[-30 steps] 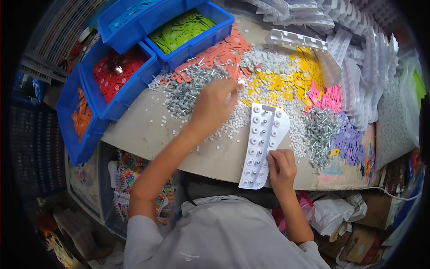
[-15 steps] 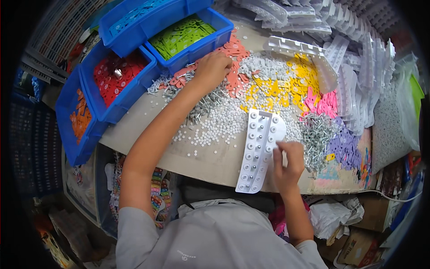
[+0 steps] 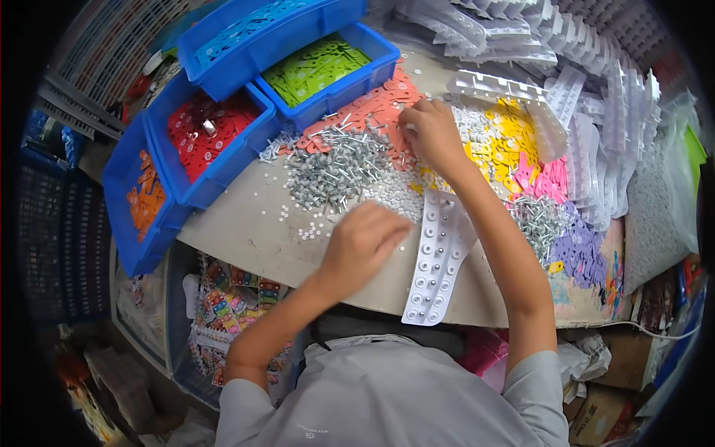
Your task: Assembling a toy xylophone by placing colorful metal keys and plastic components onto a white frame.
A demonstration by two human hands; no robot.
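Observation:
A white plastic strip (image 3: 435, 272) with rows of round white pieces and a middle line of metal pins lies at the table's front edge. To its left, my left hand (image 3: 363, 244) hovers over the near table, fingers curled and drawn together, slightly blurred; anything in them is hidden. My right hand (image 3: 433, 135) reaches past the strip's far end, with bent fingertips down between the coral flat plastic pieces (image 3: 387, 104) and the small white plastic parts (image 3: 471, 123). What it pinches is hidden. Small white discs (image 3: 406, 200) lie scattered between the hands.
Metal pins lie in a left heap (image 3: 339, 167) and a right heap (image 3: 538, 227). Yellow (image 3: 514, 134), pink (image 3: 550, 179) and purple pieces (image 3: 579, 249) spread rightward. Blue bins (image 3: 223, 167) stand at left; white strips (image 3: 596, 149) pile at far right beside a bag (image 3: 655, 186).
My left hand has drawn back from the coral pieces toward the near edge. My right hand has left the strip's side and reached forward to the coral and white pieces.

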